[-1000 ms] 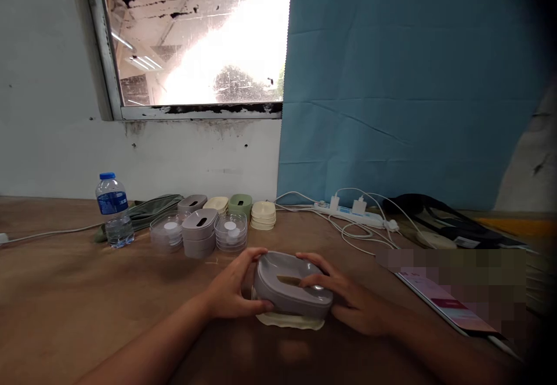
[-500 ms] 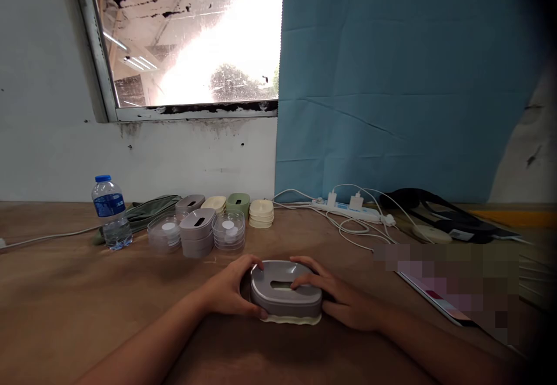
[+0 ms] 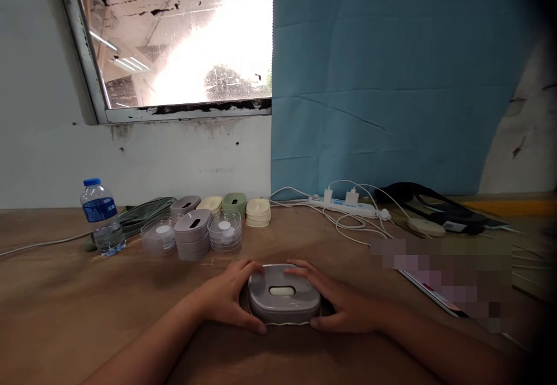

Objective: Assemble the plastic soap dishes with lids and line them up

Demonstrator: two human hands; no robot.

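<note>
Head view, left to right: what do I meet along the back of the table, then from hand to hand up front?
Back: water bottle, clear tubs, grey stack, more clear tubs, cream stack, power strip.
Front: left hand, grey box, right hand.

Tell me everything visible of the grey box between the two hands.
The grey box is low, rounded and oblong, glossy and plastic-looking, with an oval slot in its top showing something cream-coloured. A thin, pale, wavy edge shows along its near base. It sits slot upward on the brown tabletop. The left hand and right hand cup its sides, thumbs at the near corners.
</note>
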